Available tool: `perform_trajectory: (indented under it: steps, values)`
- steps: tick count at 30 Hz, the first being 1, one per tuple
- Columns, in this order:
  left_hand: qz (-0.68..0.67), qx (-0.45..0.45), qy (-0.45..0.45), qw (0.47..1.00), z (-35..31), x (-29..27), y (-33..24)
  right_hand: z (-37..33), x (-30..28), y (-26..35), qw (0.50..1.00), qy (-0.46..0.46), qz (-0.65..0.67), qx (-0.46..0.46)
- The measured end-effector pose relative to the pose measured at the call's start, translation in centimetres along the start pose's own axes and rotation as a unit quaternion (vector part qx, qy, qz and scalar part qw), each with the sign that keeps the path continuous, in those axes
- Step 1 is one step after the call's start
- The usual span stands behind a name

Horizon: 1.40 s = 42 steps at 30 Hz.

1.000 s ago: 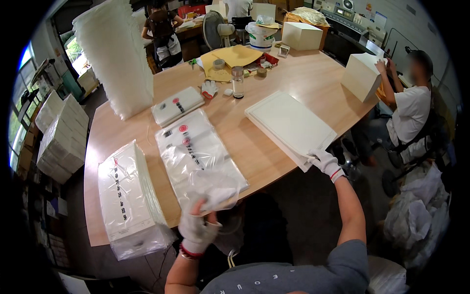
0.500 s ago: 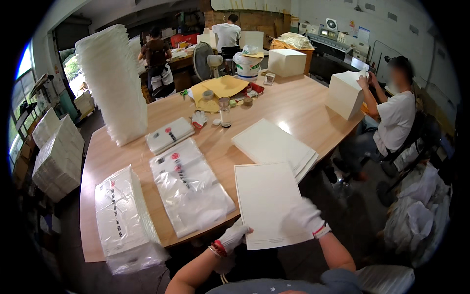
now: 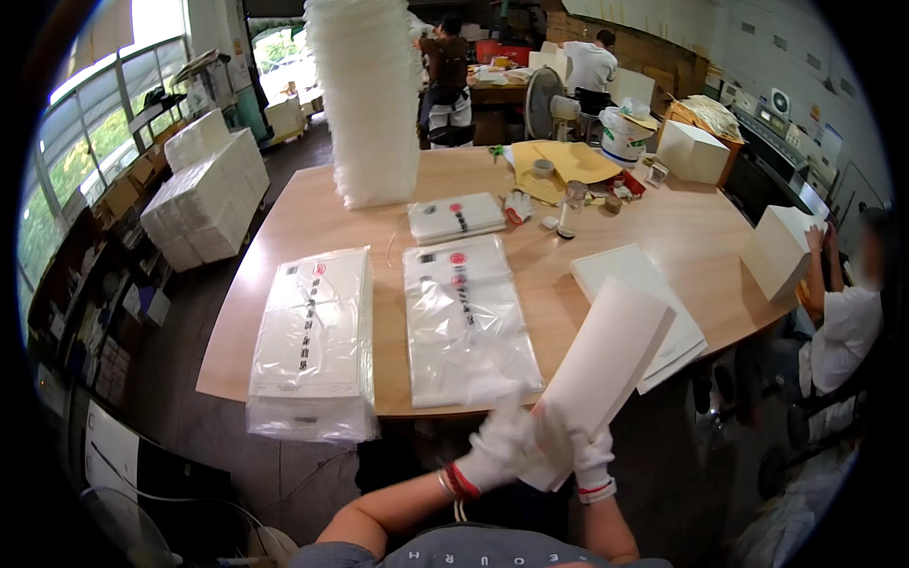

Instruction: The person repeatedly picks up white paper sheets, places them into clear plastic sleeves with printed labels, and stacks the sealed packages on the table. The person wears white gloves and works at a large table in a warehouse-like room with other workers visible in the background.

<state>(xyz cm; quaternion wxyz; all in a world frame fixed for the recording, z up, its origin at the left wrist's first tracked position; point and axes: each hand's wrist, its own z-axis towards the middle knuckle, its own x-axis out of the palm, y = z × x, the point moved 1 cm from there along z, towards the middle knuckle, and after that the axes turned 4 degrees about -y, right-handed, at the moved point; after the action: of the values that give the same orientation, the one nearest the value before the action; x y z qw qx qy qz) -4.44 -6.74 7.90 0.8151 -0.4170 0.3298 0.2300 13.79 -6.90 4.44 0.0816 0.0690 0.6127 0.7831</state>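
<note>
A bowed stack of white paper [image 3: 609,355] is tilted up in front of me, off the table's near edge. My right hand [image 3: 593,459], in a white glove with a red cuff, is closed round its near right edge. My left hand [image 3: 502,443], gloved alike, is at the near left edge of the paper; motion smears its fingers, so its grip is unclear. Beyond the held paper, more white sheets [image 3: 644,284] lie on the table. To the left are a clear printed plastic bag [image 3: 469,322] and a thick stack of filled clear bags [image 3: 312,331].
A tall stack of white sheets [image 3: 365,104] and a smaller pile of bags [image 3: 457,216] stand farther back on the wooden table [image 3: 275,227]. Beyond are a glass jar [image 3: 571,210], tape rolls and yellow paper [image 3: 559,163]. At right a co-worker [image 3: 852,322] handles a white block [image 3: 778,251].
The view has swung left. The paper, flat and held by its near edges before, is now bowed and tilted up. My hands have come closer together around its near end.
</note>
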Motion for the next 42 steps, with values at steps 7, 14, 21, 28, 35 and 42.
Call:
perform_trajectory:
  steps: [7, 14, 21, 28, 35, 42]
  values:
    - [-0.455, -0.249, 0.062, 0.853, 5.8, -5.1, 13.0, 0.5, -3.2, 6.3, 0.967, 0.051, -0.203, -0.144]
    - [-0.511, -0.287, -0.034, 0.810, 9.8, -4.6, 14.1, 1.7, -0.7, 5.5, 0.842, 0.253, -0.431, -0.205]
    - [-0.083, -0.086, 0.126, 0.985, 7.6, 0.5, 1.9, 7.5, 2.2, -5.1, 0.843, 0.318, -0.430, -0.055]
    - [-0.003, -0.024, -0.015, 1.000, 2.3, 2.7, 11.0, 7.8, 5.4, -9.0, 0.874, 0.033, -0.468, -0.124]
    - [0.172, -0.117, -0.161, 0.965, -2.5, 2.8, 21.9, 12.9, 8.6, -10.4, 0.800, 0.161, -0.569, 0.100]
    - [-0.018, -0.401, -0.090, 0.911, -4.4, -2.2, 16.9, 8.0, 5.6, -10.4, 0.814, 0.246, -0.517, 0.101]
